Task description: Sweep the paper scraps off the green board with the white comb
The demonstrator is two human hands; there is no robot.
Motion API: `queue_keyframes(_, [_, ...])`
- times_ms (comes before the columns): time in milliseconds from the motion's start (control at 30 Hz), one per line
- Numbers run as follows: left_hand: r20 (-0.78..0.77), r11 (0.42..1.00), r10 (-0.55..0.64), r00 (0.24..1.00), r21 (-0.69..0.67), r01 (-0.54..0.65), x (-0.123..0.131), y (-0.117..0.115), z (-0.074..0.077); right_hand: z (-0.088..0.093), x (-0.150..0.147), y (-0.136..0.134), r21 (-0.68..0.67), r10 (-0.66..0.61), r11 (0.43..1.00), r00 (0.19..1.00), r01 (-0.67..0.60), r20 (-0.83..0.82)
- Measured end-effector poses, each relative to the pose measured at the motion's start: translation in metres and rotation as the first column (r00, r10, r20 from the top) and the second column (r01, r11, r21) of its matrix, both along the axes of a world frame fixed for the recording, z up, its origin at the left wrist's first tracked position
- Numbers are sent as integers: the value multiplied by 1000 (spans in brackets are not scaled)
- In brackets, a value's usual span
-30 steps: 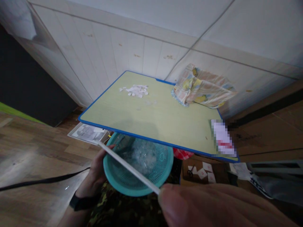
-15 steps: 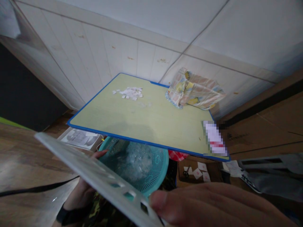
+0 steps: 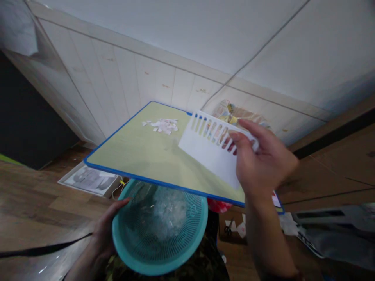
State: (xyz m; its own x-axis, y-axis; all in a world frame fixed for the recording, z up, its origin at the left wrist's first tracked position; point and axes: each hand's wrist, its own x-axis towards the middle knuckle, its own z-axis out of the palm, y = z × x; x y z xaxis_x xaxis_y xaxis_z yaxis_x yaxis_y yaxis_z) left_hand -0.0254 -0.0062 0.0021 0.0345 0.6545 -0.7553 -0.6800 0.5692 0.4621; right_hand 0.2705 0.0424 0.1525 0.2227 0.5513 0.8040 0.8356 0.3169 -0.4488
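Note:
My right hand is closed on the edge of a flat white plastic panel with a row of slots. The panel is tilted above the right half of a small table, which has a pale green top and blue edging. My left hand grips the left rim of a turquoise plastic basket, its thumb over the edge and its other fingers hidden. Crumpled clear plastic lies inside the basket, which sits at the table's front edge over my lap. Small white paper pieces lie on the tabletop.
A patterned cloth bundle is at the table's back right, partly behind the panel. An open white box stands on the floor at left. Scissors lie below right, near white cards. A cable runs down the wall.
My right hand has carried the white panel from close in front of the camera, over the basket, up and forward above the table. The basket and my left hand are now less covered.

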Motion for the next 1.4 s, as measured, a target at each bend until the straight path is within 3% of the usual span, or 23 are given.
queue_keyframes(33, [-5, 1000, -6, 1000, 12, 6, 0, 0, -1, -4, 11, 32, -17, -30, 999, 999, 29, -32])
queue_keyframes(100, [-22, 1000, -4, 1000, 25, 4, 0, 1, -3, -16, 33, 91, -84, 30, 996, 997, -35, -68])
queue_keyframes(167, [-39, 1000, 7, 999, 17, -7, 0, 1, -5, -32, 52, 136, -135, 38, 989, 991, -56, -130])
queue_keyframes(233, [-39, 1000, 17, 999, -2, -17, 0, 1, -6, -49, 63, 165, -148, 44, 987, 985, -68, -164])
queue_keyframes(333, [-22, 1000, 17, 1000, -5, -17, 3, 0, -5, -69, 66, 185, -199, 86, 971, 969, -134, -233])
queue_keyframes(600, [-46, 1000, 22, 999, 14, -21, 1, -1, -11, -94, 67, 194, -243, 195, 928, 923, -283, -332])
queue_keyframes(767, [-52, 1000, 9, 999, -1, -9, 5, -2, -5, -91, 76, 179, -248, 265, 895, 889, -371, -372])
queue_keyframes(1100, [-36, 999, 35, 999, 3, -35, 9, -6, 3, -85, 89, 163, -213, 277, 892, 855, -398, -439])
queue_keyframes(1400, [-51, 998, 25, 998, 63, -22, 15, -10, 3, -86, 55, 156, -229, 402, 810, 796, -540, -453])
